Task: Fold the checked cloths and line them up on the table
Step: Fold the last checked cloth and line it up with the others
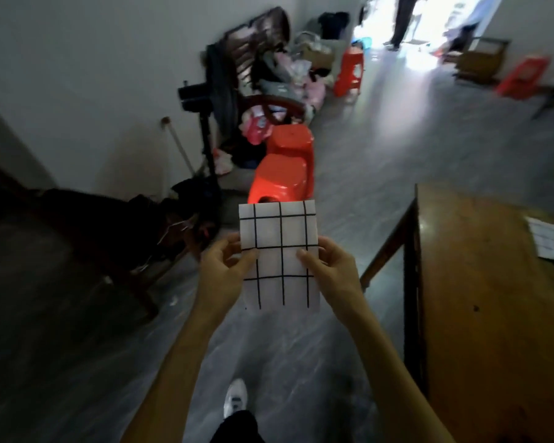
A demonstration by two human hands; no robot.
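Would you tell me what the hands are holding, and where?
Both hands, left and right, pinch the folded checked cloth at its side edges, about mid-height.

1. A brown wooden table (480, 282) with a glossy top stands at the right, its dark leg (385, 247) on the grey floor (349, 155).
2. One folded white checked cloth (550, 239) lies flat near the table's far right edge.
3. Red plastic stools (283, 174) stand on the floor beyond the table's left edge.

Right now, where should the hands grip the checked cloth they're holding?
Keep to the cloth's side edges at mid-height, one hand from each side. The left hand and right hand already pinch there, thumbs in front. It is a flat folded rectangle held upright, so opposite edge grips should keep it taut and square.
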